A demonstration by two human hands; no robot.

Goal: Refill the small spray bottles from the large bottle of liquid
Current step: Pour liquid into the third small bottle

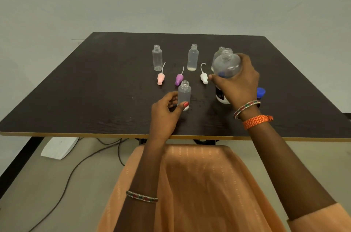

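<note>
i'm holding the big bottle [227, 68] w/ my right hand [238, 81], fingers curled round its side, cap off, standing up at about 3 o'clock on the table [95, 89]. my left hand [167, 110] is pinching the small bottle [184, 93] near its bottom, right in the middle, close to me. i think the pour is coming next, so i'm keeping the small one straight and tipping the big one slow, mouth right over mouth, bc the small neck is tiny and could spill.

around: two more open small bottles [157, 58] [193, 58] at 12 o'clock, another half hidden behind the big one. pink top [160, 78], purple top [179, 79], white top [204, 78] are lying just past the small bottle, near the pour path. blue cap [261, 92] is sitting at 3 o'clock by my wrist.
</note>
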